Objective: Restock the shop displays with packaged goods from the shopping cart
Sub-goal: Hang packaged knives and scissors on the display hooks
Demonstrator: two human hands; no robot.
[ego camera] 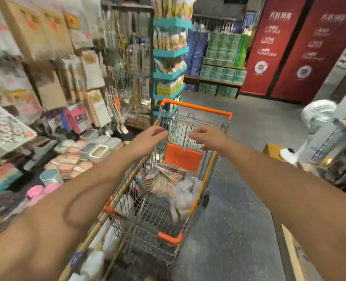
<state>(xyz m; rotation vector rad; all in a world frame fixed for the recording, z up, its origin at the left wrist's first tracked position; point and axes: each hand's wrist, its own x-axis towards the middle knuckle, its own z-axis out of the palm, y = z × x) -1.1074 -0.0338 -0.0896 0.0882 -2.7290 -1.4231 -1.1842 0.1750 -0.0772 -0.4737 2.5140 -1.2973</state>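
Note:
A wire shopping cart (pixel 194 108) with orange trim stands in the aisle in front of me, its orange handle at the far end. Inside lie a fan of flat brown packets (pixel 166 176) and clear plastic packs (pixel 185 196). Both my arms reach out over the cart. My left hand (pixel 150 136) hovers above the cart's left rim with fingers loosely curled, holding nothing. My right hand (pixel 205 137) hovers near the folded wire child seat, fingers also loosely curled and empty.
Hanging packaged goods cover the wall display (pixel 52 57) at left, with storage boxes (pixel 98 152) and pink bowls (pixel 40 191) below. A teal shelf tower (pixel 171 52) stands behind the cart. A white fan (pixel 318 112) and cardboard boxes (pixel 273 151) are at right.

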